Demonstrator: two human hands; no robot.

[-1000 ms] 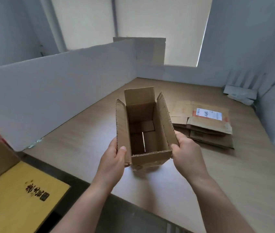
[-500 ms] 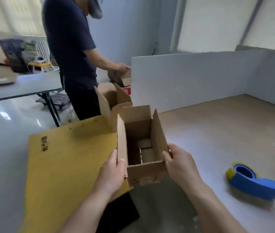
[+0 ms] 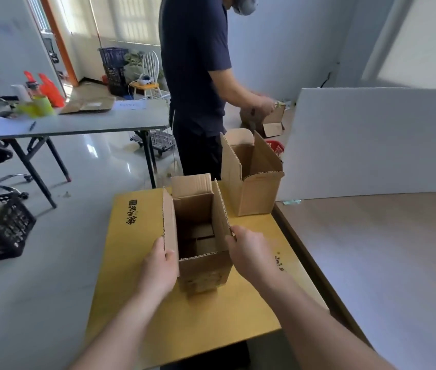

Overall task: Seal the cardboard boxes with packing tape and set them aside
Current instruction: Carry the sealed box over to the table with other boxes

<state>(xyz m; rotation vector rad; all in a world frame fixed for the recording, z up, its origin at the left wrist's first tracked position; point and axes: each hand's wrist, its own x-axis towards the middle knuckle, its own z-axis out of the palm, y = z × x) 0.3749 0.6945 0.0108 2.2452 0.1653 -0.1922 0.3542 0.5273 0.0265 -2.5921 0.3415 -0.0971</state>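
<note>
Both side flaps [image 3: 170, 220] of the open box [image 3: 203, 271] are clamped — my left hand [image 3: 158, 265] on one, right hand [image 3: 248, 252] on the other — over a yellow carton [image 3: 136, 276]; setting-aside step, I judge: next, lower it squarely beside the second box [image 3: 254, 193].

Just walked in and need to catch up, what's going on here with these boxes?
A person holds a small cardboard box with both hands over a flat yellow carton. The left hand grips its left flap and the right hand holds its right flap. The top flaps stand open, with no tape on them. A second open box stands just behind it. Farther back, another person in dark clothes handles another box.
</note>
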